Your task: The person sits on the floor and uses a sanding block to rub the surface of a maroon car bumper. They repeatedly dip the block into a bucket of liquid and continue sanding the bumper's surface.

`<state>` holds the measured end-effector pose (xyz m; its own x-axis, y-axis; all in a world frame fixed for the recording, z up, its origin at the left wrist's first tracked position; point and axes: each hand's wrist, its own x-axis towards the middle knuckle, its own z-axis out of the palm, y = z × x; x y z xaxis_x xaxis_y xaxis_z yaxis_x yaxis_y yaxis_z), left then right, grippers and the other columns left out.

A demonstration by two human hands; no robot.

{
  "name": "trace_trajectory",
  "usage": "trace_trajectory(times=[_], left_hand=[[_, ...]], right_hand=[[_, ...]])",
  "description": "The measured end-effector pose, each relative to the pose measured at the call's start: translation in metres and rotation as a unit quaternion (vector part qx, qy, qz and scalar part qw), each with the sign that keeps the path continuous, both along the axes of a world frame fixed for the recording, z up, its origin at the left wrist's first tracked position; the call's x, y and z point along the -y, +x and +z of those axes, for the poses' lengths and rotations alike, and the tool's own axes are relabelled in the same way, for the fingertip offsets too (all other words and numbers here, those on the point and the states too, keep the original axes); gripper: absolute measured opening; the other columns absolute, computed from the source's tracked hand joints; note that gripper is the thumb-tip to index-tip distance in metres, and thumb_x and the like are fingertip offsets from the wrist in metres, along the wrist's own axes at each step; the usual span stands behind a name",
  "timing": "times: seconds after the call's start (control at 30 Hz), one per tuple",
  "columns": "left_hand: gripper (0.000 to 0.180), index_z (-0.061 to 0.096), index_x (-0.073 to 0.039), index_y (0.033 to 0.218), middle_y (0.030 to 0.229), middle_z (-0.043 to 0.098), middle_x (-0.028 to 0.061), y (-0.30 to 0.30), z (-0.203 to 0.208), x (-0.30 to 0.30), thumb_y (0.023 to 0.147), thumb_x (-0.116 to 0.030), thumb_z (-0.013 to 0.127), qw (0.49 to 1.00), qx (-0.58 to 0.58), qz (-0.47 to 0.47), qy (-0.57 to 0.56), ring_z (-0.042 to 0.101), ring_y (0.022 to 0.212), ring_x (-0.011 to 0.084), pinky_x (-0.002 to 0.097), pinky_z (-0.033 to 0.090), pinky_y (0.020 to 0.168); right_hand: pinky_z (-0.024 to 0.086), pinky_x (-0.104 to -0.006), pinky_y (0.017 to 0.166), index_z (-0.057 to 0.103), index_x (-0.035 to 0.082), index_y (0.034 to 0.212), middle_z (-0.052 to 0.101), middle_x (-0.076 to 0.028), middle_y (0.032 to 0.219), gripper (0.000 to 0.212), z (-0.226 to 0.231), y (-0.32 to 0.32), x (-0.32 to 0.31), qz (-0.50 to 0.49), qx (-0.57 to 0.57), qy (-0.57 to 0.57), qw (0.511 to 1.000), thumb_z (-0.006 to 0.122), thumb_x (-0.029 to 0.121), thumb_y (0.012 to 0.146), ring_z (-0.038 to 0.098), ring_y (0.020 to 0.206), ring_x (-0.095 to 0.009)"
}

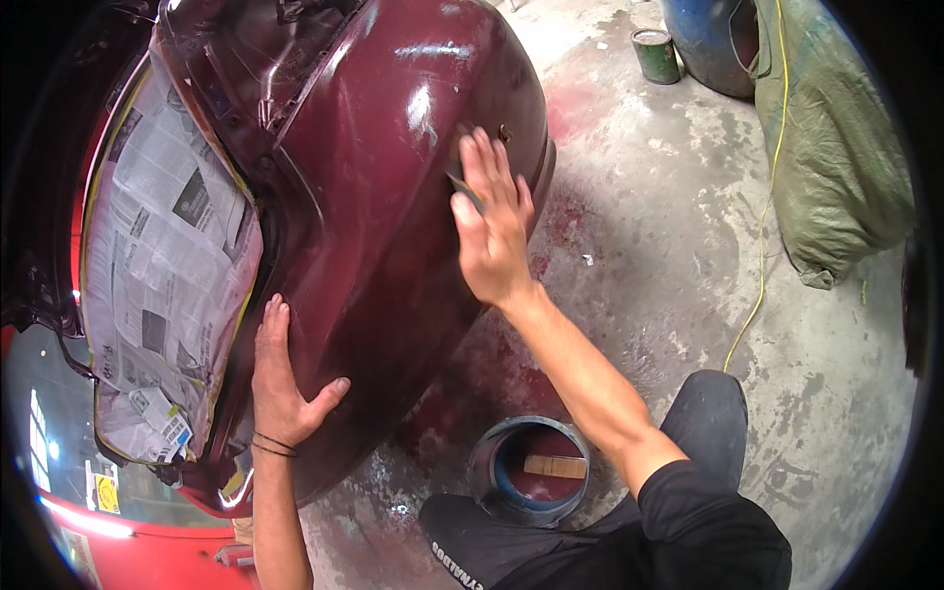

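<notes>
A maroon car body panel [379,211] curves across the middle, glossy and wet-looking in places. My right hand [492,221] presses on its right side, fingers stretched forward. Between thumb and fingers shows the edge of a thin dark grey sheet, which looks like sandpaper [466,191]; most of it is hidden under the hand. My left hand [288,383] lies on the panel's lower left edge, thumb spread, holding nothing. Newspaper [162,236] with taped edges covers an opening left of the panel.
A blue-grey bucket [481,460] of dark red liquid stands between my legs, with a tan block [556,466] in it. On the stained concrete floor [669,197] are a green can [656,59], a blue barrel [700,44], a green sack [831,187] and a yellow cord [765,221].
</notes>
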<state>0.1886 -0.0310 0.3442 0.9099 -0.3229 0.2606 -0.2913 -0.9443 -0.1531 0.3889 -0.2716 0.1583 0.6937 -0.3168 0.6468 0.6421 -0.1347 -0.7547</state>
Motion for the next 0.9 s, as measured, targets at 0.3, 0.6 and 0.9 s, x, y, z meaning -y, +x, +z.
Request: trace_trajectory(times=[0.3,0.6,0.9], left_hand=[[0.117,0.033,0.001,0.174,0.179,0.036,0.0281,0.001,0.002,0.001,0.086,-0.053,0.086,1.000,-0.002,0.009,0.007,0.036,0.166,0.0460,0.0532,0.029,0.136],[0.120,0.033,0.000,0.174,0.178,0.038,0.0298,0.001,0.001,0.001,0.081,-0.048,0.091,1.000,-0.009,0.015,-0.002,0.037,0.164,0.0495,0.0558,0.030,0.135],[0.122,0.033,-0.001,0.174,0.178,0.037,0.0294,0.001,0.002,0.001,0.079,-0.047,0.093,1.000,-0.011,0.016,0.001,0.037,0.165,0.0488,0.0555,0.030,0.136]], right_hand=[[0.003,-0.0731,0.133,0.023,0.017,0.182,0.019,-0.011,0.190,0.072,-0.017,-0.044,-0.012,0.089,-0.173,0.002,0.981,0.042,0.035,0.115,0.013,0.176,-0.036],[0.004,-0.0757,0.134,0.020,0.019,0.182,0.017,-0.008,0.190,0.072,-0.025,0.074,0.047,0.077,-0.122,0.131,0.981,0.034,0.053,0.120,0.012,0.175,-0.037],[0.003,-0.0747,0.133,0.017,0.011,0.182,0.016,-0.018,0.189,0.078,-0.065,0.039,0.011,0.023,-0.105,0.040,0.993,0.040,0.054,0.120,0.012,0.175,-0.038]])
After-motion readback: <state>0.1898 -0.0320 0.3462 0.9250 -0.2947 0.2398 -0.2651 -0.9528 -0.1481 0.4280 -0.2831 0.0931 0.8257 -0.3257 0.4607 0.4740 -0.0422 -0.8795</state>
